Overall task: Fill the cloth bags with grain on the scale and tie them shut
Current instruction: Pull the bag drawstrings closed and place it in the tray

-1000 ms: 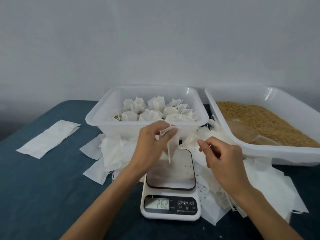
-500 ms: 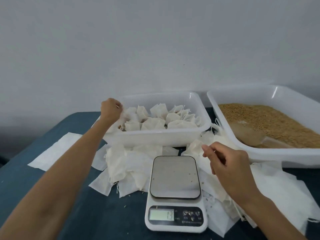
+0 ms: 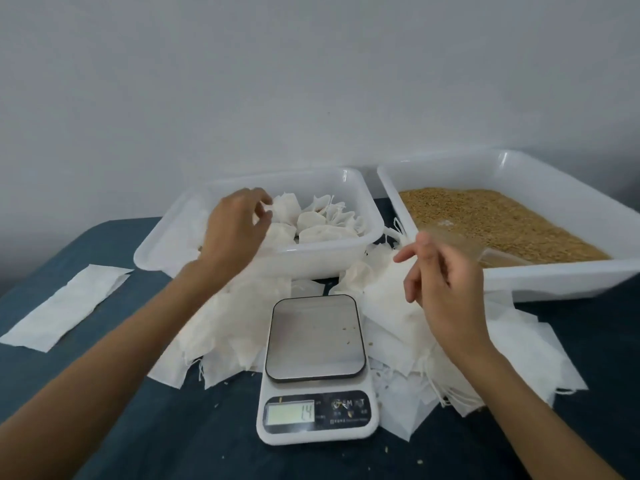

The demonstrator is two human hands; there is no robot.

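Soft, even light fills the scene, moderately bright and without a visible source; the grey wall (image 3: 311, 81) shades gently from paler on the right to duller at the left. Shadows are faint and diffuse, with only a weak dark band under the white bin (image 3: 349, 252) and beneath the scale (image 3: 316, 370). The scale's steel plate gives a dull, smeared sheen, and a small glint sits on the far corner of the grain tray (image 3: 505, 161). The left hand (image 3: 233, 230) is motion-blurred, its fingers smeared against the pale cloth. Overall sharpness is modest and compression softens fine texture. Wide-angle distortion bends the tray rims and stretches the forearms toward the lower corners.
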